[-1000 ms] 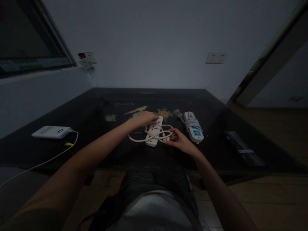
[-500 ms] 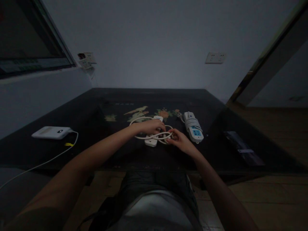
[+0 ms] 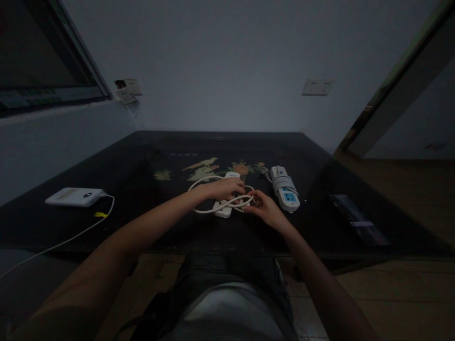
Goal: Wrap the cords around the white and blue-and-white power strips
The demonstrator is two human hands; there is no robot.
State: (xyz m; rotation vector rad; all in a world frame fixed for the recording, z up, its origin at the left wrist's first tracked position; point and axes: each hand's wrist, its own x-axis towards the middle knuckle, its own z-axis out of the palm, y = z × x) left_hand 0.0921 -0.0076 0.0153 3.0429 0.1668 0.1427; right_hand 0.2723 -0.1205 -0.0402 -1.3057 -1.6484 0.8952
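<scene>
A white power strip (image 3: 222,210) lies on the dark table in front of me, its middle covered by my left hand and loops of cord. Its white cord (image 3: 203,211) spreads in loose loops to the left and crosses over itself near my fingers. My left hand (image 3: 227,188) reaches over the strip, fingers curled down on the cord. On the right of the loops, my right hand (image 3: 262,207) pinches the cord between thumb and fingers. Part of the cord and the left fingertips are hidden.
Right of my hands lies another power strip (image 3: 288,198) with grey cord wound round it. A white power bank-like device (image 3: 74,196) with a cable lies at left. A dark flat packet (image 3: 359,220) rests near the right edge of the black table (image 3: 170,142). Wall sockets (image 3: 317,87) are behind.
The cord loop left of the strip has widened and sagged nearer to me. Both hands stay at almost the same place on the cord.
</scene>
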